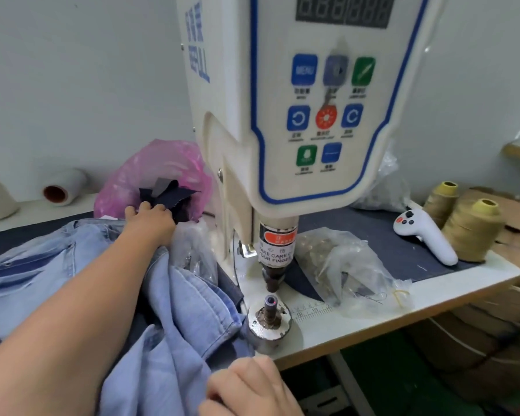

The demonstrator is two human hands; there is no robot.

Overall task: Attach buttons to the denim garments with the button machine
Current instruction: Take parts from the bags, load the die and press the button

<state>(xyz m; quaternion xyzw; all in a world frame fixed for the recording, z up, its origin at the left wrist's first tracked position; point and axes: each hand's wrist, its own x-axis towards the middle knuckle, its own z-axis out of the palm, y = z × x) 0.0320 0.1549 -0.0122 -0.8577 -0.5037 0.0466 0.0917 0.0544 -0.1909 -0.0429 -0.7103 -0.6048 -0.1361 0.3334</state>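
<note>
The button machine [297, 115] stands idle, its punch [272, 280] raised well clear of the bare round post [270, 307] below; no cloth lies between them, so by my reckoning no button is being set right now. The pale denim shirt [174, 310] is bunched on the table [433, 295] just left of the post. The left hand [150, 219] reaches far back, fingers curled onto dark cloth scraps [168, 196] in a pink bag [162, 166]. The right hand [249, 385] pinches the shirt's near edge at the table front. A clear bag of brass buttons [336, 259] lies beside the punch. I cannot tell how many buttons are already on the shirt; positioning and pressing look still ahead.
</note>
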